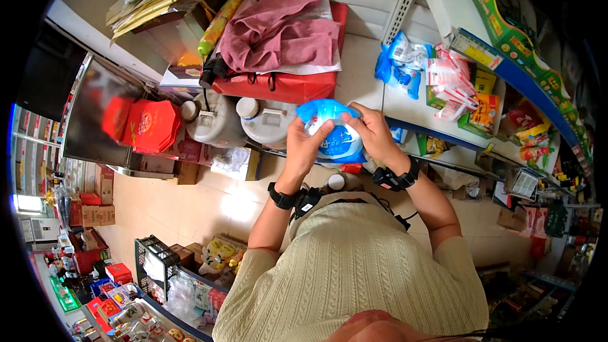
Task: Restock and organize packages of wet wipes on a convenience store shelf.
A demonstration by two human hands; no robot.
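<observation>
At twelve o'clock from the ribbed cream knit top [351, 259], left hand [305, 142] and right hand [373, 134] grasp a blue-and-white plastic bag [341, 144] (long axis roughly eleven to five o'clock, fuller end toward five).

2 hands [304, 144], 1 held blue bag [339, 145], 2 wristbands [282, 198], 2 handled jugs [269, 130], 1 pink cloth [272, 41]
</observation>
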